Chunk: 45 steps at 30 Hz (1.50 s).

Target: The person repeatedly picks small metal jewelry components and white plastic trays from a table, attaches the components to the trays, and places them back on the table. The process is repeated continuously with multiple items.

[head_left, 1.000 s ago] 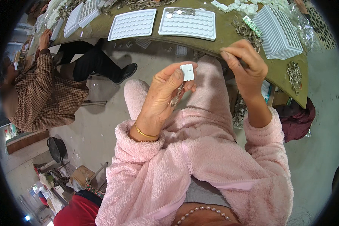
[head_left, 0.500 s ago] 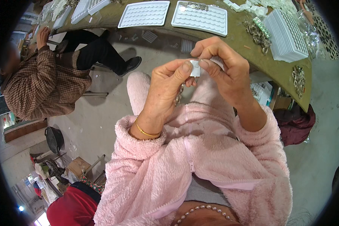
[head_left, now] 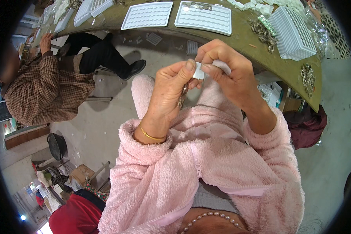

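Over my lap, my left hand pinches a small white card between thumb and fingers. Shiny metal jewellery pieces hang below that palm, partly hidden by the hand. My right hand has its thumb and bent fingers closed at the card's right edge; whatever else lies between those fingertips is too small to make out. Beyond the hands, on the table, lies a white moulded tray with metal pieces along its far side. A second white tray is left of it.
The green-covered table curves across the far side. On its right stand a stack of white trays and two heaps of metal pieces, one of them the near heap. At left sits a person in a checked jacket. A dark basket is on the floor.
Both hands and the card have shifted slightly left, and the card has tilted. The metal pieces under my left hand hang a little more in view. My view has turned slightly.
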Each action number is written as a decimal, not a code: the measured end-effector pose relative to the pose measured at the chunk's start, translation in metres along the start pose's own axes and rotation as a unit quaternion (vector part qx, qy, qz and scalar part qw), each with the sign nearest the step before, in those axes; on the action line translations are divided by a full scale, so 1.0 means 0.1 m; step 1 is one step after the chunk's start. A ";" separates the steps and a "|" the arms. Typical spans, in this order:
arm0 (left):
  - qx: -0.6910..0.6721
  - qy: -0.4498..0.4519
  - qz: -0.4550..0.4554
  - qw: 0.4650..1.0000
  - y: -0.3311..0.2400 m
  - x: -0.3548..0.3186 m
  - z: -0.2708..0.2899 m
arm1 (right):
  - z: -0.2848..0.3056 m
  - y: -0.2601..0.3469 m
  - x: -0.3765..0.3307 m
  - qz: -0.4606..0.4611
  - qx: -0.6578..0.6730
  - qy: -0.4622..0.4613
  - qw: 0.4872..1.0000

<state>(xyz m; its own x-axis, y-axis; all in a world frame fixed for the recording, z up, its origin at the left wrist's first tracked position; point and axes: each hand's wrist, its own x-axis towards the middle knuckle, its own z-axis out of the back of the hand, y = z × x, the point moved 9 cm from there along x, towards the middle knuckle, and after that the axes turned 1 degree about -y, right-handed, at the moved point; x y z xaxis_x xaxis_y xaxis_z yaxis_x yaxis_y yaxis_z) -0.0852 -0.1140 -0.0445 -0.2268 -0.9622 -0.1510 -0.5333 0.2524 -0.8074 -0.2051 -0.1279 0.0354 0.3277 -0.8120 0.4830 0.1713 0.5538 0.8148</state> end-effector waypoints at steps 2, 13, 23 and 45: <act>-0.019 0.004 0.007 1.000 0.01 -0.01 -0.03 | -0.01 0.00 -0.01 -0.002 0.038 -0.013 0.999; 0.005 -0.022 -0.005 1.000 -0.07 -0.04 -0.06 | 0.00 0.06 -0.07 0.015 0.000 -0.048 0.999; -0.017 -0.026 0.008 0.999 -0.05 -0.02 -0.03 | 0.01 -0.02 -0.03 -0.013 0.073 -0.044 0.996; -0.134 -0.024 0.055 0.989 -0.05 0.22 -0.04 | 1.05 -0.40 0.47 0.028 -0.607 -0.114 0.786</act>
<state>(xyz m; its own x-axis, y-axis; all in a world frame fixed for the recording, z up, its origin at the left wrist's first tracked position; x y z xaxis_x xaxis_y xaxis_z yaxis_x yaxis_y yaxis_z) -0.0903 -0.1365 -0.0414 -0.2603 -0.9297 -0.2606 -0.7056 0.3674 -0.6060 -0.2939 -0.2076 0.0596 0.2142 -0.7158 0.6646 0.9685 0.2443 -0.0489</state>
